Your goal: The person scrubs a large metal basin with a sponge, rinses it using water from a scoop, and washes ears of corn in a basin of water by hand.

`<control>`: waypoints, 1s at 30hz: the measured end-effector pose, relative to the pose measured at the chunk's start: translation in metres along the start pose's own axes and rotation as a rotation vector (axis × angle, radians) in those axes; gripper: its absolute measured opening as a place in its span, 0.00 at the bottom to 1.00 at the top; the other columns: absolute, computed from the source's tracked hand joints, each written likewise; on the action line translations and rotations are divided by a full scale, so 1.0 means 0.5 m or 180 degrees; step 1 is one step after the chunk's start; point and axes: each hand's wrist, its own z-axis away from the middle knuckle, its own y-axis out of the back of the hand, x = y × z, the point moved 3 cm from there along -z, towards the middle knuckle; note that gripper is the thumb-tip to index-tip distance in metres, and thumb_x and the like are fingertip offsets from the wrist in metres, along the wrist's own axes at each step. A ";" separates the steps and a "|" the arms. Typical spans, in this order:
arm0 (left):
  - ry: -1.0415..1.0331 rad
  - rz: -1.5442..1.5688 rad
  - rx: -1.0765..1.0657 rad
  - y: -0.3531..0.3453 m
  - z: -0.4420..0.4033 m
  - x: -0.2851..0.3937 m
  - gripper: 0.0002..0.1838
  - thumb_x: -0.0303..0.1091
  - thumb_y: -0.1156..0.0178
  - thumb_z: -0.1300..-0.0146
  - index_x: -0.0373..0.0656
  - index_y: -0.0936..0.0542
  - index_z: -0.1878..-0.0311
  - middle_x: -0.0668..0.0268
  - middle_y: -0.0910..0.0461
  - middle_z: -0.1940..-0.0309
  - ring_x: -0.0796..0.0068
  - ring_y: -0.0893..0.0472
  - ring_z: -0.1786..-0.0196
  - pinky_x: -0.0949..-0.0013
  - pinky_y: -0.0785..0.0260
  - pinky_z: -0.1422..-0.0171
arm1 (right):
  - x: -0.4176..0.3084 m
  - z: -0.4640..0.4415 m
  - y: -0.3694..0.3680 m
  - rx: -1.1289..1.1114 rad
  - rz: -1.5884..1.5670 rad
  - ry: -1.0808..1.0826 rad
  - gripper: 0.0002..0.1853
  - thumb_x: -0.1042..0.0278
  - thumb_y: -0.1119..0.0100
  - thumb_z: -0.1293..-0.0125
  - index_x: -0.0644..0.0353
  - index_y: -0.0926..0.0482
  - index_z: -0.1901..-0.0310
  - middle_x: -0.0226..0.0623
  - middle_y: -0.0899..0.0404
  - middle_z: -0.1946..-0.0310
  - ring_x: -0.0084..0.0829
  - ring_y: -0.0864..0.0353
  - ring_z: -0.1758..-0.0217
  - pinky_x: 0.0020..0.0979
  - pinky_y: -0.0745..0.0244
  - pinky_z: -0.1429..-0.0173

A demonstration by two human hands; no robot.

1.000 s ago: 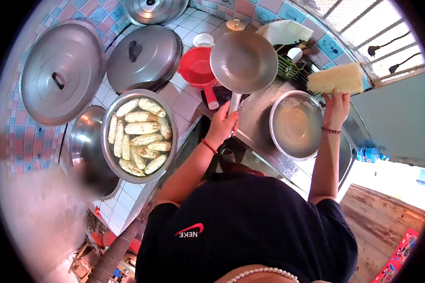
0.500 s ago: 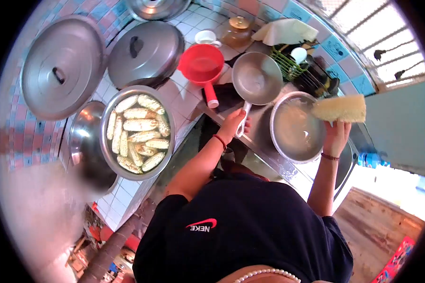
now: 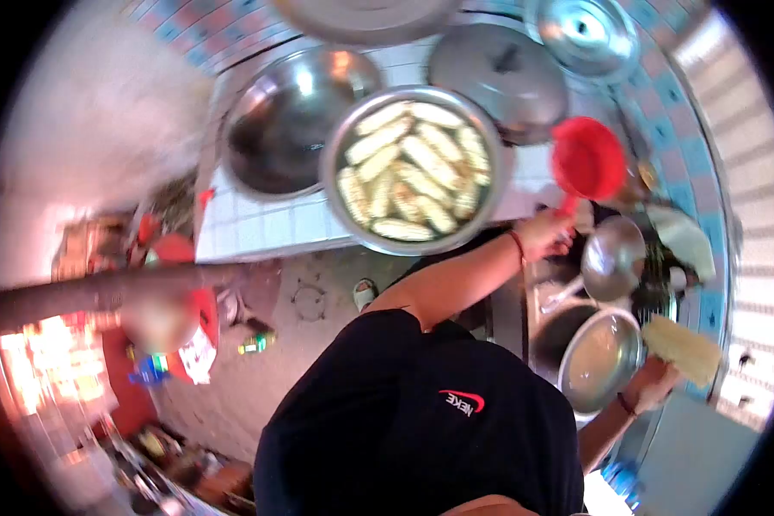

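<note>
My left hand is closed around the handle end of a red plastic dipper, its fingers slightly blurred. Just right of that hand, a grey metal saucepan rests with its pale handle pointing down and left, apart from my fingers. A thick yellow sponge is gripped in my right hand, beside the rim of a metal basin holding cloudy liquid. A larger steel bowl of corn cobs in water stands on the tiled counter, left of my left hand.
An empty-looking wide steel bowl sits left of the corn. Big metal lids lie behind it. A cloth and dish rack are at the right wall. The counter's front edge drops to a floor with scattered items.
The view has swung left. My left hand has let go of the saucepan's handle and taken hold of the red dipper. My right hand keeps the sponge by the basin.
</note>
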 end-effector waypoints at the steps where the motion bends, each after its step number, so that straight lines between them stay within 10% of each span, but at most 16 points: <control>1: -0.0210 -0.0144 -0.0155 -0.016 0.039 0.032 0.10 0.34 0.41 0.34 0.43 0.29 0.55 0.64 0.24 0.70 0.71 0.24 0.73 0.66 0.28 0.69 | 0.012 -0.017 -0.037 -0.0094 -0.0127 -0.0042 0.31 0.59 0.46 0.31 0.62 0.41 0.31 0.44 0.36 0.34 0.43 0.34 0.33 0.46 0.37 0.31; 6: -0.0903 0.0340 -0.0786 0.012 0.336 0.231 0.10 0.37 0.42 0.32 0.44 0.27 0.53 0.65 0.24 0.66 0.74 0.25 0.67 0.70 0.32 0.64 | 0.078 -0.058 -0.351 -0.0736 0.0618 0.0223 0.30 0.56 0.50 0.28 0.65 0.41 0.32 0.44 0.34 0.36 0.41 0.34 0.33 0.43 0.35 0.31; 8: -0.1418 0.0265 -0.0651 0.100 0.451 0.302 0.13 0.40 0.44 0.31 0.44 0.26 0.49 0.66 0.24 0.65 0.76 0.26 0.67 0.71 0.32 0.63 | 0.158 -0.070 -0.465 -0.1237 -0.0589 -0.0834 0.28 0.52 0.55 0.26 0.60 0.39 0.32 0.41 0.36 0.33 0.41 0.35 0.31 0.45 0.36 0.30; 13: -0.1909 -0.0682 0.0454 0.397 0.832 0.490 0.13 0.38 0.45 0.31 0.42 0.26 0.49 0.70 0.25 0.66 0.80 0.27 0.69 0.77 0.37 0.71 | 0.343 0.109 -0.931 -0.2203 0.0241 -0.0968 0.22 0.59 0.56 0.24 0.57 0.37 0.33 0.38 0.34 0.36 0.32 0.32 0.35 0.36 0.34 0.33; 17: -0.2437 -0.0401 0.2513 0.619 1.060 0.592 0.17 0.36 0.46 0.31 0.39 0.28 0.43 0.68 0.23 0.67 0.79 0.27 0.73 0.76 0.39 0.72 | 0.504 0.295 -1.354 -0.3219 0.1246 -0.0337 0.28 0.72 0.45 0.33 0.56 0.42 0.34 0.34 0.26 0.56 0.20 0.27 0.63 0.23 0.29 0.59; 19: -0.2583 -0.0253 0.2611 0.714 1.150 0.631 0.16 0.33 0.47 0.32 0.38 0.29 0.43 0.65 0.24 0.65 0.78 0.28 0.72 0.75 0.37 0.70 | 0.662 0.351 -1.521 -0.3851 0.0848 0.0170 0.29 0.72 0.49 0.34 0.57 0.45 0.32 0.39 0.24 0.55 0.31 0.22 0.57 0.33 0.26 0.53; 20: -0.2624 -0.0160 0.2751 0.748 1.184 0.654 0.17 0.33 0.47 0.30 0.37 0.29 0.42 0.64 0.24 0.64 0.78 0.28 0.69 0.75 0.37 0.69 | 0.738 0.370 -1.593 -0.3982 0.2147 0.0049 0.33 0.79 0.48 0.36 0.56 0.45 0.30 0.46 0.33 0.39 0.35 0.27 0.40 0.34 0.30 0.40; 21: -0.2740 -0.0080 0.2790 0.784 1.214 0.668 0.17 0.34 0.48 0.29 0.37 0.30 0.41 0.63 0.24 0.63 0.77 0.27 0.67 0.75 0.36 0.68 | 0.825 0.407 -1.641 -0.3578 0.2684 0.2798 0.33 0.74 0.47 0.36 0.58 0.45 0.30 0.52 0.31 0.39 0.46 0.29 0.38 0.38 0.33 0.35; 25: -0.2887 -0.0127 0.2773 0.871 1.268 0.713 0.21 0.42 0.49 0.28 0.36 0.31 0.40 0.64 0.27 0.66 0.76 0.28 0.68 0.74 0.36 0.68 | 1.104 0.521 -1.709 -0.2963 0.3522 0.0031 0.30 0.64 0.50 0.34 0.54 0.40 0.31 0.51 0.31 0.40 0.52 0.30 0.38 0.43 0.34 0.34; 30: -0.2973 0.0043 0.2804 0.942 1.252 0.737 0.26 0.46 0.44 0.30 0.34 0.32 0.40 0.64 0.27 0.69 0.75 0.29 0.72 0.73 0.37 0.70 | 1.293 0.717 -1.537 -0.3968 0.4018 0.0227 0.23 0.60 0.53 0.30 0.35 0.35 0.34 0.49 0.30 0.44 0.51 0.26 0.43 0.46 0.29 0.40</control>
